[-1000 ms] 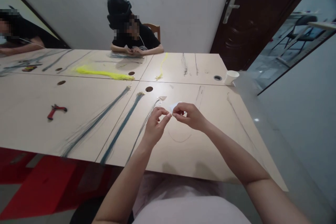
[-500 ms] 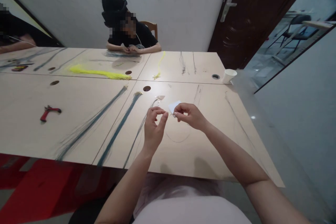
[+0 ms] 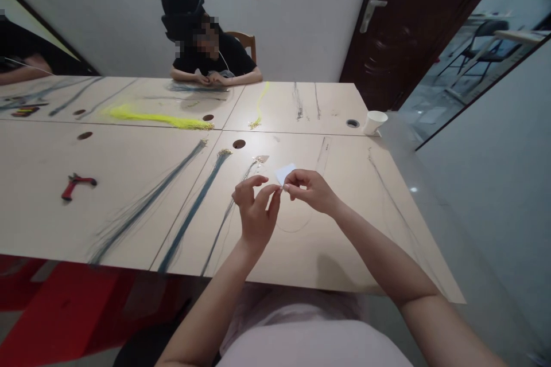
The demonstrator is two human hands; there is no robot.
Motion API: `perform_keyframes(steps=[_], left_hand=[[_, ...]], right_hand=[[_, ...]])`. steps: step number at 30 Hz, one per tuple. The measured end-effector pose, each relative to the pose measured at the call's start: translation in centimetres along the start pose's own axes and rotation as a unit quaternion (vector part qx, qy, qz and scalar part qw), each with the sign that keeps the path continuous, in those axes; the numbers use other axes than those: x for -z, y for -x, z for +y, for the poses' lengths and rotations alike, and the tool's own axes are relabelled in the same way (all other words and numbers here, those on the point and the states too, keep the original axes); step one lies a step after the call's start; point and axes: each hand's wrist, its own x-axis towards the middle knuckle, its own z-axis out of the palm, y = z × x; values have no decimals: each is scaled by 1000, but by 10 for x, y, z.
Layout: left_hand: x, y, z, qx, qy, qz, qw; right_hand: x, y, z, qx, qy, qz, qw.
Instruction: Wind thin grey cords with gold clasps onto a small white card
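Observation:
My left hand [image 3: 257, 212] and my right hand [image 3: 310, 189] meet over the table, fingertips almost touching. Each pinches with thumb and index finger at a thin thread [image 3: 297, 231], whose loop hangs or lies below; its ends are too small to make out. The left hand's other fingers are raised and apart. Just behind the right fingertips is a small white piece of paper [image 3: 284, 172]. Left of my left hand runs a thin bundle of dark threads [image 3: 221, 228], with small gold-coloured tips [image 3: 260, 159] at its far end.
Two thicker blue-grey thread bundles [image 3: 196, 206] lie to the left, and red-handled pliers [image 3: 77, 184] farther left. Yellow threads [image 3: 159, 118] stretch across the far side. A white paper cup [image 3: 375, 123] stands at the right edge. A person [image 3: 215, 63] sits opposite.
My left hand has moved slightly right, bringing its pinched fingertips against the right hand's, and its other fingers have lifted and spread. The right hand stays almost in place.

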Motion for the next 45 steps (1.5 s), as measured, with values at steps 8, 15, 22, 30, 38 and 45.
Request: perform_keyframes(steps=[8, 15, 22, 30, 38, 45], left_hand=[[-3, 3, -5, -18, -43, 32, 998], [-5, 1, -1, 33, -27, 11, 999], [-2, -3, -4, 192, 156, -132, 960], [-3, -3, -10, 244, 191, -142, 940], [-3, -6, -5, 210, 160, -108, 958], [-4, -1, 0, 119, 109, -58, 985]], right_hand=[[-9, -4, 0, 22, 1, 8, 1000], [-10, -4, 1, 87, 87, 56, 991], [-5, 0, 8, 74, 108, 51, 990], [-5, -2, 12, 70, 96, 57, 991], [-3, -3, 9, 54, 79, 55, 994], [-4, 0, 9, 17, 46, 37, 998]])
